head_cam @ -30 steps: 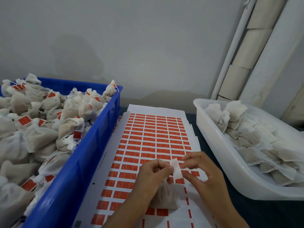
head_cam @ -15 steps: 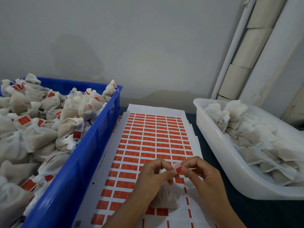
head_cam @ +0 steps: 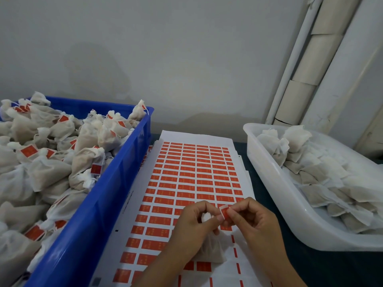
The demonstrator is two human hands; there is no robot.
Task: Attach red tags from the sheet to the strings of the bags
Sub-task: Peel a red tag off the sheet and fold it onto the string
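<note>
Against a grey wall (head_cam: 165, 59), over the sheet (head_cam: 199, 162), both hands (head_cam: 226, 216) pinch a red tag (head_cam: 224, 212).

Two hands (head_cam: 223, 222), two bins: one blue crate (head_cam: 99, 204), one white tub (head_cam: 275, 183) (each heaped with bags past counting). One tag sheet (head_cam: 194, 170) on top.

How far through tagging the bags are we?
Done: the blue crate is heaped with tagged bags. In hand: left hand and right hand pinch a red tag above one bag. Left: untagged bags in the white tub; most of the sheet.
</note>
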